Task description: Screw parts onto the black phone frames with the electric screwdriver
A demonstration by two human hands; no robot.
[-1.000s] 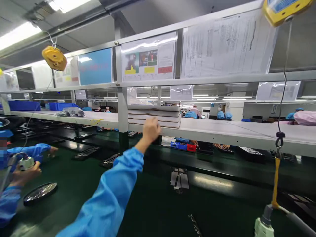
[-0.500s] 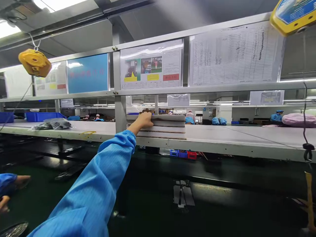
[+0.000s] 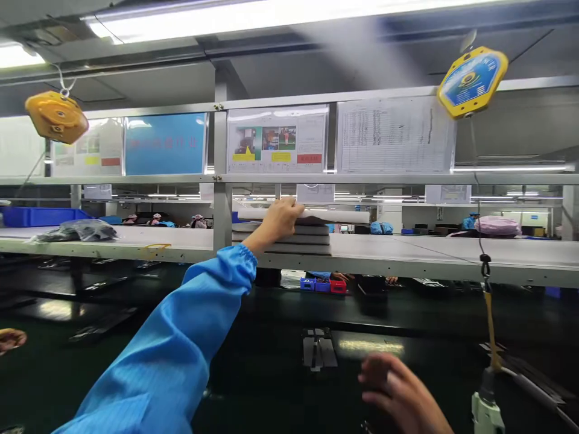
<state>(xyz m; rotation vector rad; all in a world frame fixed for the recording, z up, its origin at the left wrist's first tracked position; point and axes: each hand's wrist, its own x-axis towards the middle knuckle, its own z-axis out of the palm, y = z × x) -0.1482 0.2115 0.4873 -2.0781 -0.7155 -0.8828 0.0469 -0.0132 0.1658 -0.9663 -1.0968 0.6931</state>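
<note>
My left hand (image 3: 281,218) is closed on the top white flat slab (image 3: 344,216), thumb side toward the slab's near edge. That slab is raised and shifted over a stack of similar slabs (image 3: 301,239) on the shelf; what it is made of I cannot tell. The far fingertips are hidden behind it. Low in the view, my right hand (image 3: 402,389) is blurred, its fingers apart and nothing visible in them, above the dark work surface (image 3: 271,374). A flat metallic part (image 3: 319,351) lies beyond it.
The white shelf (image 3: 407,256) runs across, with an upright post (image 3: 221,211) left of the stack. A powered screwdriver (image 3: 487,410) hangs at right from a yellow balancer (image 3: 473,81). Blue bin (image 3: 45,216) and plastic bag (image 3: 76,230) stand left. Another person's hand (image 3: 11,340) shows at left.
The top slab has come up off the stack and slid right in my left hand. My right hand has come into view at the bottom. The view has turned right.
</note>
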